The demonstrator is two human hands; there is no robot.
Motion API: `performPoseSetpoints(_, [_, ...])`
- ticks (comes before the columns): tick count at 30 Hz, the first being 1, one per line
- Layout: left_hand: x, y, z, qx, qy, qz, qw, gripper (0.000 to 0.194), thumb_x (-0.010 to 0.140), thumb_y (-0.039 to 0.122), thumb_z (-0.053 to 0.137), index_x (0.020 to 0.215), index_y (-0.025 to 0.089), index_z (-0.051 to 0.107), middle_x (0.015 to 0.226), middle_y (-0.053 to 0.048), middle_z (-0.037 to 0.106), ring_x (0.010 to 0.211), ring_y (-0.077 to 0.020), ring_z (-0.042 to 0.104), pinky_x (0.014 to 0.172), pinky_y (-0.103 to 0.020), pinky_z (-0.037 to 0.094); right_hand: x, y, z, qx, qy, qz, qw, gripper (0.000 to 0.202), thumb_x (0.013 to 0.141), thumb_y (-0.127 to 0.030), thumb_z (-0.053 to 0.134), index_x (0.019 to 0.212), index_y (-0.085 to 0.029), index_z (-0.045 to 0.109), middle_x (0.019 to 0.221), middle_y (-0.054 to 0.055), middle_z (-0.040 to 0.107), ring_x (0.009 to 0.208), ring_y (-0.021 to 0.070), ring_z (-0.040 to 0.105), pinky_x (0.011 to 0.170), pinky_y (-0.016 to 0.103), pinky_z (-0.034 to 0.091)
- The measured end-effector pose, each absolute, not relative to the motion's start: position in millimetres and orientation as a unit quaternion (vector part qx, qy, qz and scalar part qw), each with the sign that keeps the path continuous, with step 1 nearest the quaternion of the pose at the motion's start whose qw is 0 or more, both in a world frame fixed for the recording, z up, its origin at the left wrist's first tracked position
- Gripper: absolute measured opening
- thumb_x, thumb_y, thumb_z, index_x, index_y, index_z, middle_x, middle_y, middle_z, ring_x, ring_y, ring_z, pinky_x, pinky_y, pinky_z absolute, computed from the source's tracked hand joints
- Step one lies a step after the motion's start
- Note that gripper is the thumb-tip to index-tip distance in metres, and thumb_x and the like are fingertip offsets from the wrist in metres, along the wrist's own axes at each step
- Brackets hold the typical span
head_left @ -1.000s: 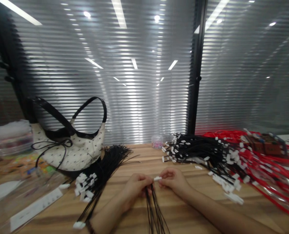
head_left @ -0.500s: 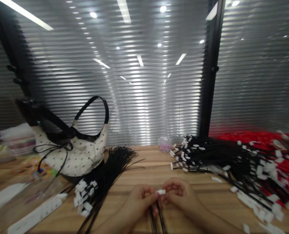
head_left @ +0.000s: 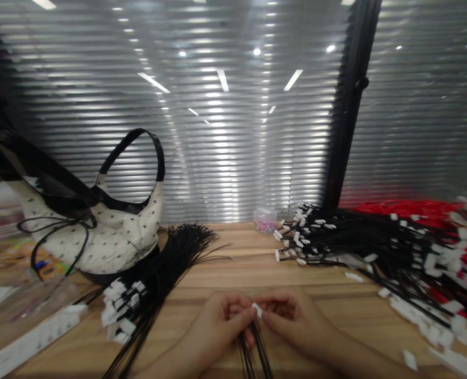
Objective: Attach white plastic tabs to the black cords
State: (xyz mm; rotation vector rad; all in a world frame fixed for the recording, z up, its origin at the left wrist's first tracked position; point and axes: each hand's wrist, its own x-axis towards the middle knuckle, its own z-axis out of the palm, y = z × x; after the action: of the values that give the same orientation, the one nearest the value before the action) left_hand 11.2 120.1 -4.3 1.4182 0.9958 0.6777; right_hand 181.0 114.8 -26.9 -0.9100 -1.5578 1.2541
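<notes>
Low in the middle of the view my left hand point(head_left: 231, 318) and my right hand point(head_left: 286, 313) meet fingertip to fingertip. Between their thumbs and fingers is a small white plastic connector point(head_left: 257, 310), pinched from both sides and partly covered. Thin black wires point(head_left: 259, 350) hang below it, running down past my left fingers to the bottom edge. How the wires join the connector is hidden. To the left lies a bundle of black wires point(head_left: 174, 258) with white connectors point(head_left: 121, 308) at its near end.
A large heap of black wires point(head_left: 359, 239) with white connectors lies at right, red material point(head_left: 418, 213) behind it. Further things are a small clear tub point(head_left: 265, 221), a dotted white handbag point(head_left: 115, 237), a white power strip point(head_left: 36, 339) and window blinds point(head_left: 225, 137).
The white connector has tilted from nearly level to slanting, and my right fingers have closed in nearer to my left. The camera view has shifted, with the handbag now further left.
</notes>
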Motion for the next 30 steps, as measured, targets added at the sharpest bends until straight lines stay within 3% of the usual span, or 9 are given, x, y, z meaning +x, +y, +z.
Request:
performPoseSetpoints(5, [14, 118, -1, 0.621, 0.443, 0.290, 0.578, 0.039, 0.063, 0.050, 0.066, 0.068, 0.013, 0.059, 0.047, 0.000, 0.058, 0.043, -0.0107, 0.051, 0.048, -0.021, 0.037, 180, 114, -28, -0.382, -0.668, 0.454, 0.449, 0.023, 0.072, -0.036, 0.065, 0.077, -0.014, 0.066, 0.061, 0.001, 0.059, 0.052, 0.0086, 0.047, 0.047, 0.020, 0.035])
performPoseSetpoints(8, [15, 115, 4, 0.611, 0.431, 0.306, 0.589, 0.039, 0.068, 0.051, 0.061, 0.069, 0.012, 0.061, 0.051, -0.002, 0.060, 0.046, -0.0121, 0.053, 0.050, -0.023, 0.039, 183, 117, -23, -0.375, -0.601, 0.514, 0.484, 0.024, 0.064, -0.033, 0.071, 0.068, -0.014, 0.057, 0.056, -0.001, 0.057, 0.049, 0.0080, 0.050, 0.046, 0.019, 0.037])
performPoseSetpoints(11, [12, 115, 7, 0.562, 0.416, 0.319, 0.640, 0.038, 0.075, 0.048, 0.052, 0.076, 0.012, 0.063, 0.065, -0.005, 0.065, 0.052, -0.0137, 0.057, 0.055, -0.025, 0.042, 185, 117, -16, -0.371, -0.493, 0.584, 0.527, 0.034, 0.057, -0.031, 0.076, 0.076, -0.017, 0.052, 0.054, -0.004, 0.058, 0.047, 0.0104, 0.056, 0.046, 0.020, 0.043])
performPoseSetpoints(15, [5, 118, 11, 0.542, 0.403, 0.268, 0.687, 0.020, 0.072, 0.029, 0.060, 0.074, 0.010, 0.066, 0.071, -0.007, 0.066, 0.061, -0.0145, 0.060, 0.063, -0.026, 0.044, 184, 113, -12, -0.368, -0.424, 0.650, 0.512, 0.038, 0.055, -0.033, 0.079, 0.080, -0.014, 0.056, 0.066, 0.001, 0.066, 0.063, 0.0152, 0.065, 0.057, 0.024, 0.050])
performPoseSetpoints(20, [0, 123, 16, 0.520, 0.399, 0.213, 0.725, 0.021, 0.074, 0.029, 0.059, 0.074, 0.010, 0.067, 0.073, -0.009, 0.067, 0.066, -0.0163, 0.062, 0.066, -0.027, 0.045, 177, 110, -17, -0.412, -0.422, 0.638, 0.495, 0.037, 0.052, -0.038, 0.080, 0.067, -0.011, 0.058, 0.063, 0.005, 0.068, 0.057, 0.0130, 0.064, 0.057, 0.024, 0.051])
performPoseSetpoints(30, [3, 121, 13, 0.529, 0.383, 0.245, 0.717, 0.028, 0.072, 0.038, 0.064, 0.073, 0.010, 0.068, 0.071, -0.007, 0.064, 0.060, -0.0115, 0.055, 0.063, -0.024, 0.043, 176, 111, -22, -0.385, -0.509, 0.588, 0.497, 0.035, 0.064, -0.045, 0.070, 0.067, -0.013, 0.056, 0.050, -0.001, 0.060, 0.045, 0.0088, 0.053, 0.046, 0.020, 0.041])
